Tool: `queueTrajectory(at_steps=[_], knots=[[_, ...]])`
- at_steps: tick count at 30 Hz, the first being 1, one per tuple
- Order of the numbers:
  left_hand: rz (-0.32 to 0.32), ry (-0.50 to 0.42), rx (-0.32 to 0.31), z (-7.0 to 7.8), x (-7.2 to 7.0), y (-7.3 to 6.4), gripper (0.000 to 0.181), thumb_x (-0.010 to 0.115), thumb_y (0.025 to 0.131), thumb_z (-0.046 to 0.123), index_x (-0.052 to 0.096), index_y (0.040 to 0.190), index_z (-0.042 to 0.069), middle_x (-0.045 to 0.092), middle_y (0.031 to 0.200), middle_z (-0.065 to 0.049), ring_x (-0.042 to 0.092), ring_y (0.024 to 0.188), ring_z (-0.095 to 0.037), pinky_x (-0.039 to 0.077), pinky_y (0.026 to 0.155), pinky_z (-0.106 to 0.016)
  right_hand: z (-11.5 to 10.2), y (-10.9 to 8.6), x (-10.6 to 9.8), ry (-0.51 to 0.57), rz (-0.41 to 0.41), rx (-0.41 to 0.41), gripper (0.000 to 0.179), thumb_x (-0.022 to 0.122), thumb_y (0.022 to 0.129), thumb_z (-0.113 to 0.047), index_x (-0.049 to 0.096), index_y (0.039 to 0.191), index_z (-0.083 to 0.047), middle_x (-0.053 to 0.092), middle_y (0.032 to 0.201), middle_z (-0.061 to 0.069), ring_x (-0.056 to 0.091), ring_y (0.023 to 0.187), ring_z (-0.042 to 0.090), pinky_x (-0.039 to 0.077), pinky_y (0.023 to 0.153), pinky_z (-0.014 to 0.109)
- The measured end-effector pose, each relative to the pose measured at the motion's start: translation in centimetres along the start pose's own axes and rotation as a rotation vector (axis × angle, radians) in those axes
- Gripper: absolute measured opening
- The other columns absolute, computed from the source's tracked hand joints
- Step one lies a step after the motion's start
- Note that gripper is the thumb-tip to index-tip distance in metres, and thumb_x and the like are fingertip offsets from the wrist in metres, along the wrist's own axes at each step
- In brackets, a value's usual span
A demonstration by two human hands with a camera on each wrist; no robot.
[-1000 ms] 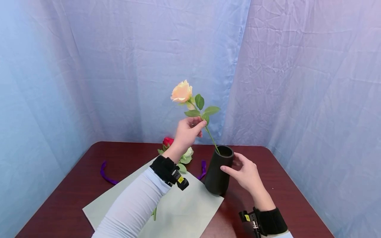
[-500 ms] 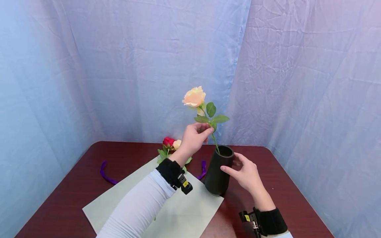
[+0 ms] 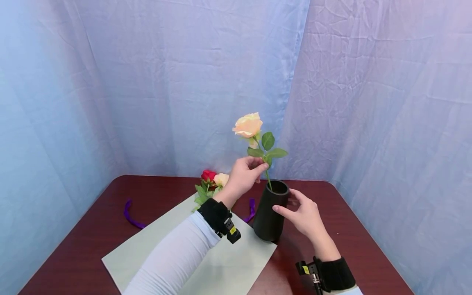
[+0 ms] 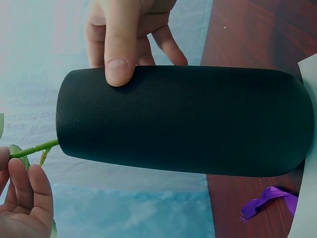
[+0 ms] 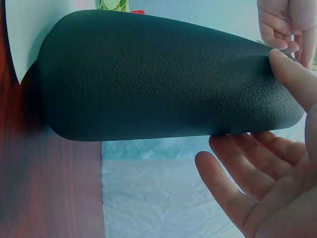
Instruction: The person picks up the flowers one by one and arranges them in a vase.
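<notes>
One rose [image 3: 248, 125] enters the vase [image 3: 269, 217] by its rim, room alongside.

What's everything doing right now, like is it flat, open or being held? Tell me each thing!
Peach rose: in bloom, stem end in the black vase.
Black vase: open-topped, held.
Left hand: pinching the stem.
Right hand: holding the vase's side.
Red rose, cream rose: lying down, partly hidden.
Paper: spread out flat.
Purple ribbon: untied where it shows, partly hidden.
</notes>
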State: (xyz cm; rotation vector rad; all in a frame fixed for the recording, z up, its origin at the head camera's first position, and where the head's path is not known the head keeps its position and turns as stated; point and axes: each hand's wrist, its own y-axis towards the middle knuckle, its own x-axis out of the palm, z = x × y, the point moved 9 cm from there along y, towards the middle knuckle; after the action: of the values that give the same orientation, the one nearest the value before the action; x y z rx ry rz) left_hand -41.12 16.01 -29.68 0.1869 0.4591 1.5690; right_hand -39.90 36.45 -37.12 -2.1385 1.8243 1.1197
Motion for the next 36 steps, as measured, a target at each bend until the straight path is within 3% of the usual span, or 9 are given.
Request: queueTrajectory(at_steps=[4,13,16,21,27,31,36], knots=[[-0.033,0.013,-0.022,-0.3,0.5,0.0,0.021,0.072,0.098,0.021,0.071,0.107,0.002,0.064,0.077,-0.011,0.064,0.077,-0.046,0.056,0.064,-0.031,0.0,0.0,0.0,-0.001,-0.002,0.004,0.072,0.086,0.082,-0.044,0.058,0.139,-0.012,0.069,0.122,0.013,0.069,0.108,0.030,0.058,0.083,0.046],[-0.076,0.021,-0.064,-0.6,1.3,0.0,0.025,0.069,0.099,0.022,0.069,0.113,0.002,0.067,0.086,-0.016,0.065,0.084,-0.047,0.058,0.067,-0.033,-0.1,0.0,0.1,-0.004,0.006,-0.001,0.072,0.086,0.082,-0.044,0.059,0.139,-0.011,0.069,0.121,0.013,0.069,0.107,0.031,0.058,0.081,0.046],[-0.085,0.043,-0.066,-0.6,1.5,0.0,0.027,0.069,0.100,0.022,0.069,0.117,0.001,0.067,0.086,-0.011,0.066,0.082,-0.043,0.058,0.069,-0.035,-0.1,0.0,0.1,-0.003,0.009,-0.001,0.072,0.086,0.082,-0.044,0.059,0.139,-0.010,0.069,0.121,0.014,0.069,0.108,0.031,0.058,0.081,0.046],[-0.121,0.112,-0.062,-0.5,2.0,0.0,0.033,0.067,0.101,0.025,0.067,0.124,0.001,0.069,0.098,-0.013,0.066,0.076,-0.030,0.054,0.066,-0.031,-0.2,0.0,0.1,-0.007,0.000,0.003,0.073,0.086,0.082,-0.044,0.058,0.140,-0.010,0.069,0.122,0.014,0.069,0.108,0.031,0.058,0.082,0.046],[-0.139,0.228,-0.043,0.0,2.4,0.4,0.035,0.067,0.100,0.031,0.068,0.125,0.005,0.070,0.109,-0.006,0.066,0.081,-0.017,0.054,0.073,-0.028,-0.2,0.0,0.1,-0.011,-0.004,0.004,0.073,0.086,0.082,-0.044,0.058,0.140,-0.010,0.069,0.123,0.013,0.069,0.109,0.031,0.058,0.082,0.047],[-0.135,0.287,-0.019,0.5,2.6,0.7,0.031,0.067,0.101,0.031,0.070,0.120,0.007,0.070,0.109,-0.002,0.065,0.090,-0.012,0.054,0.077,-0.028,-0.1,0.0,0.1,-0.006,-0.007,0.009,0.073,0.086,0.081,-0.045,0.058,0.140,-0.012,0.069,0.123,0.011,0.069,0.109,0.029,0.058,0.083,0.047],[-0.127,0.355,0.016,1.0,2.7,1.2,0.021,0.066,0.101,0.030,0.071,0.109,0.011,0.069,0.097,0.001,0.063,0.086,-0.013,0.052,0.075,-0.030,0.0,0.0,0.0,0.002,-0.015,0.020,0.076,0.086,0.080,-0.049,0.057,0.141,-0.015,0.069,0.123,0.009,0.068,0.109,0.027,0.058,0.083,0.046]])
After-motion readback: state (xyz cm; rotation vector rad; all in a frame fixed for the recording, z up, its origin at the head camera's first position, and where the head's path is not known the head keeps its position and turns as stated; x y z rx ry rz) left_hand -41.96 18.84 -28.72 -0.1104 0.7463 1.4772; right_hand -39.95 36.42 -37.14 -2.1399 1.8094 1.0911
